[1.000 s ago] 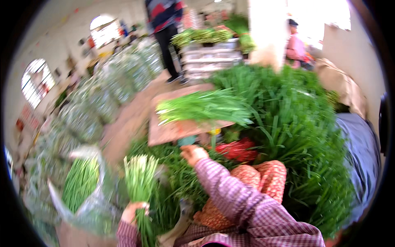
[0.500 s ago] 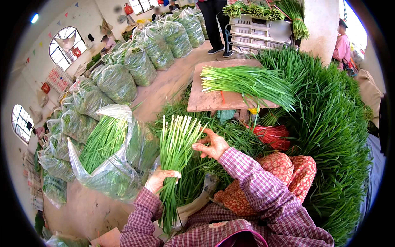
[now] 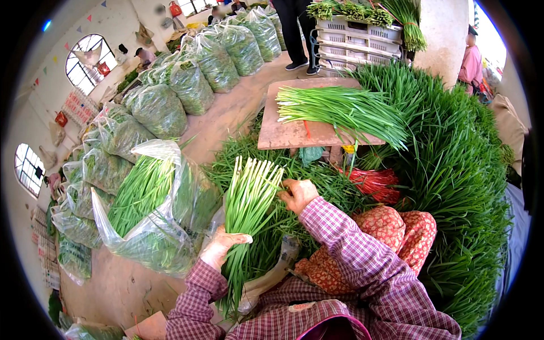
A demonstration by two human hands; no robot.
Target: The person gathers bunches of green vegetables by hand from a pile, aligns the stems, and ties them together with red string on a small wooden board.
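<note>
At lower centre, the left hand (image 3: 222, 247) has its fingers clamped around a bunch of greens (image 3: 249, 195), pale ends up. The right hand (image 3: 300, 195), fingers curled, is at the bunch's upper right; whether they pinch a stalk I cannot tell. More greens (image 3: 343, 110) lie on a table (image 3: 279, 134), upper centre.

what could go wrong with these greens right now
The held bunch shows no tie, so stalks might slip from the left hand. The other bunch overhangs the board with its leaf tips, so a knock could perhaps drag it off.
</note>
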